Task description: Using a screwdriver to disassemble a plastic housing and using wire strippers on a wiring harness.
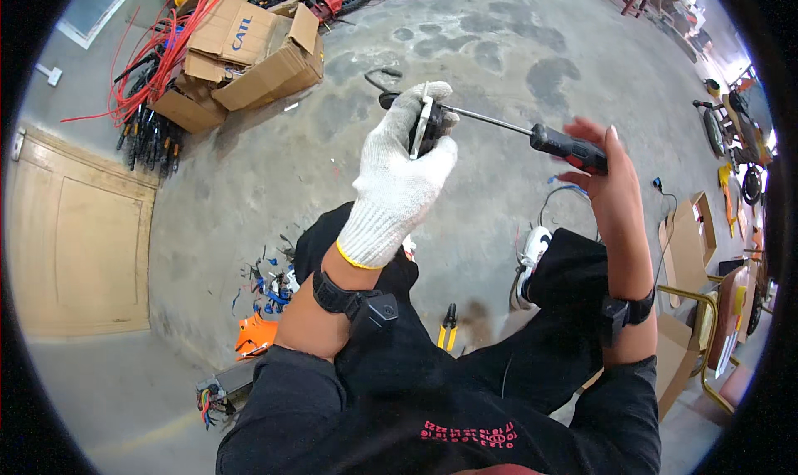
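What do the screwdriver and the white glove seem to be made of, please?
Screwdriver: shaft apparently metal, given its grey sheen; handle probably black-and-red plastic, by its moulded shape, perhaps rubberised. White glove: matte knit fabric, judging by its fine texture; cotton or synthetic unclear.

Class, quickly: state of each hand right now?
Left hand, gloved: closed, holding a dark part.
Right hand, bare: loosely spread at the screwdriver handle; whether it grips cannot be told.
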`<state>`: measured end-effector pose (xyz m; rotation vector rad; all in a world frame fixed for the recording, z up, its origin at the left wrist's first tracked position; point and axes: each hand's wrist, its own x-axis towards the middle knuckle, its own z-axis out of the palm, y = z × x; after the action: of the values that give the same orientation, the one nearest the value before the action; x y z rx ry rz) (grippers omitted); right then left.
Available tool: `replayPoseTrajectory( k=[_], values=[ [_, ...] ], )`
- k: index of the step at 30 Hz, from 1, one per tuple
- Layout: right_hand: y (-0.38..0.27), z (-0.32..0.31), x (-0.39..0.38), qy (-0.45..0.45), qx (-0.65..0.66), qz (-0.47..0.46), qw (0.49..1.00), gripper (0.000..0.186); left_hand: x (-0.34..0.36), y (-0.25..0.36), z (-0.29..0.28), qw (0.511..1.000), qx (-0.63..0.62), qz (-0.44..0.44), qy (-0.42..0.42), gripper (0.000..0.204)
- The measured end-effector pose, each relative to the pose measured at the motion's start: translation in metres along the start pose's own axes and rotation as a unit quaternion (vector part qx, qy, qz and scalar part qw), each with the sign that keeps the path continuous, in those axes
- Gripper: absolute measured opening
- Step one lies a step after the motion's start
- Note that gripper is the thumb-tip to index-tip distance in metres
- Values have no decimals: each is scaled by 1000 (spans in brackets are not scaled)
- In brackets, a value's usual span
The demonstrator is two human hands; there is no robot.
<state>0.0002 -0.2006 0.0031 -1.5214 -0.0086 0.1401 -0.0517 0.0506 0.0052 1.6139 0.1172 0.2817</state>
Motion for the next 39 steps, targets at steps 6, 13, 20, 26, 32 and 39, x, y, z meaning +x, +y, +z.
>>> replayPoseTrajectory(
  k=[6, 13, 20, 26, 32, 39],
  values=[
    [3, 4, 3, -30, -98, -524, 845, 50, 3, 7, -2, 999, -49, -18, -12, 46],
    [-1, -15, 10, -97, -5, 132, 987, 40, 4, -1, -4, 999, -33, 4, -17, 47],
    [-5, 11, -14, -33, 13, -309, 951, 53, 0, 8, -11, 999, -45, -11, -10, 46],
    [-12, 0, -9, 8, -83, -135, 987, 26, 5, -7, -6, 999, -39, -17, -28, 46],
    [-4, -2, -6, -22, 87, 18, 996, 44, 1, 0, 0, 1000, -7, -15, -5, 43],
    [-10, -10, -13, -62, -142, -344, 926, 26, 4, 3, 5, 998, -28, -52, -28, 44]
  ],
)
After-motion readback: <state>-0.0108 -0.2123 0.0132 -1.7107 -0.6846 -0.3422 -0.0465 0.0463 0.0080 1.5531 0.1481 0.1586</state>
